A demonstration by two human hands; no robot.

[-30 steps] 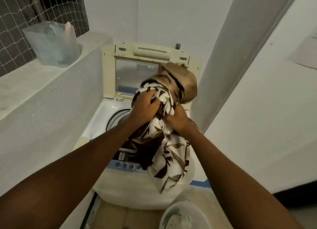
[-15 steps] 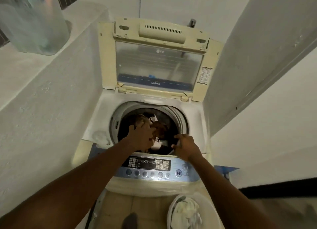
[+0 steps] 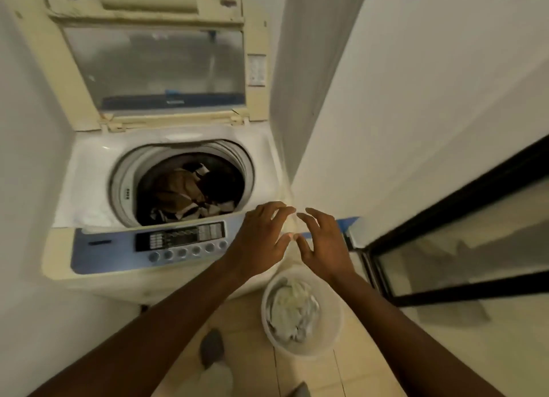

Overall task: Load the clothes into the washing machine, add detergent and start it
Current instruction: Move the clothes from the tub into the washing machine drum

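Note:
A cream top-loading washing machine (image 3: 98, 277) stands at the left with its lid (image 3: 154, 66) raised upright. Brown and patterned clothes (image 3: 184, 191) lie inside the round drum. A blue control panel (image 3: 178, 243) with a row of buttons runs along the front. My left hand (image 3: 261, 242) and my right hand (image 3: 323, 242) hover side by side over the machine's front right corner, fingers spread and holding nothing. Below them on the floor stands a white basket (image 3: 332, 337) with pale clothes (image 3: 294, 310) in it.
A grey wall closes in on the left and a white pillar stands to the right of the machine. A black-framed glass door (image 3: 460, 254) runs along the right. Beige floor tiles and a foot (image 3: 212, 346) show at the bottom.
The patterned cloth I held with both hands went down into the drum and was let go. Both hands then drew back out to the right, toward the basket, as my view turned downward.

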